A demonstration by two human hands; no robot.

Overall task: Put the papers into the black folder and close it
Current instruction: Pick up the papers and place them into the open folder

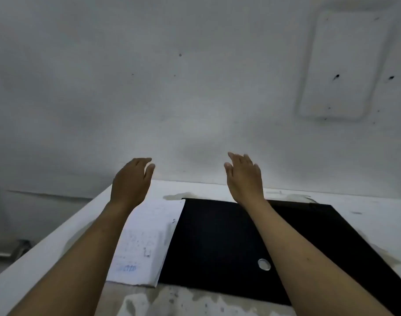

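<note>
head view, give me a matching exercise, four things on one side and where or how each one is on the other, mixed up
Things:
1. papers
2. folder
3. left hand
4. right hand

Places or states:
A. black, lying flat on the table, a small round silver piece on its cover
B. raised and empty, above the far edge of the folder
C. white stack lying left of the folder, outside it
D. raised and empty, above the far end of the papers

Pairs: 1-C, 2-A, 3-D, 4-B
</note>
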